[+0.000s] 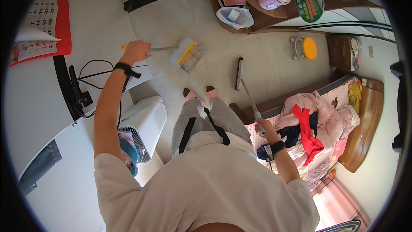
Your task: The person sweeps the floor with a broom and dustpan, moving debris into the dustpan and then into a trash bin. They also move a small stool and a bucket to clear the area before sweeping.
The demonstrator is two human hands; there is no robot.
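Note:
My left hand (137, 52) is closed round the handle of a long-handled dustpan, whose yellow handle end sticks out past my fist. The dustpan (187, 54), grey-white with a yellow strip and a clear front part, hangs ahead of my feet. With my right hand (267, 130) I grip the grey handle of a broom. Its thin pole runs forward to a narrow broom head (239, 74) with dark bristles, which is at the tiled floor to the right of the dustpan. A gap of bare tile lies between the two.
A bed (296, 122) with pink bedding and a red cloth stands at my right. On the left are a white desk (34, 86), cables and a white appliance (148, 116). Farther off are a yellow-topped stool (309, 48), a wooden shelf (266, 19) and a white bag-lined bin (235, 18).

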